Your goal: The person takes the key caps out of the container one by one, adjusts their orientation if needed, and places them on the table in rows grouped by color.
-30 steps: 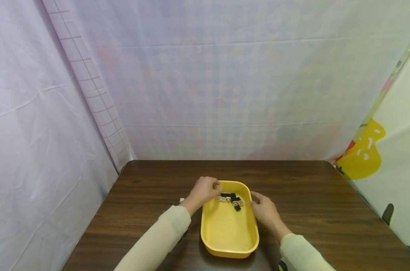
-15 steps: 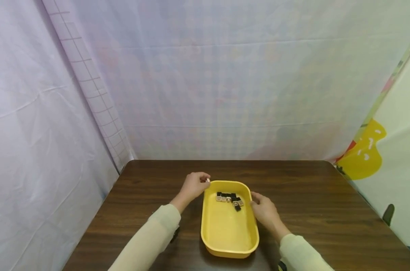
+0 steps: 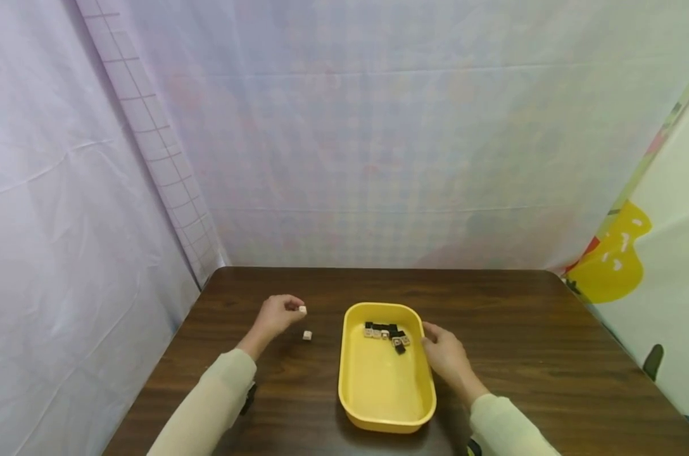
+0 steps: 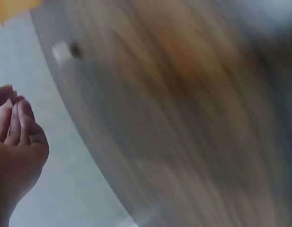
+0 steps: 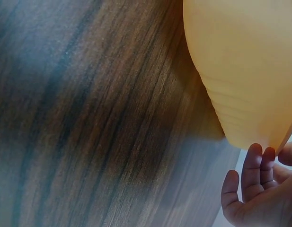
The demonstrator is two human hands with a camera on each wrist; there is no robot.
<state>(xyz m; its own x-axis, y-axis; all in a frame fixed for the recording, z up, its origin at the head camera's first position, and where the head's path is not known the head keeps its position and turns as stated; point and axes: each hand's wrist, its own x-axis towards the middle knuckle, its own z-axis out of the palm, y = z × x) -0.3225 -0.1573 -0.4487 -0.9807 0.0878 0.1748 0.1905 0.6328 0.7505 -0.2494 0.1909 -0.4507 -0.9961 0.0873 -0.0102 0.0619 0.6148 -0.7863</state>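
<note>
My left hand (image 3: 275,318) is over the table left of the yellow tray, pinching a small white keycap (image 3: 303,310) between thumb and fingertips. In the left wrist view that hand (image 4: 22,142) mostly covers the piece. A second white keycap (image 3: 307,335) lies on the table just below and right of it. My right hand (image 3: 448,356) grips the right rim of the yellow tray (image 3: 344,373), fingers on the outer wall and thumb at the rim. Inside the tray, towards its far end, are several white keycaps (image 3: 376,334) and black keycaps (image 3: 400,349).
The dark wooden table (image 3: 538,354) extends around the tray. White curtains (image 3: 379,158) hang behind its far edge and at the left. A printed cloth (image 3: 669,304) hangs at the right side.
My left hand has moved left from above the tray to over the table, still pinching the white keycap. The keycap on the table has come into full view. My right hand stays on the rim.
</note>
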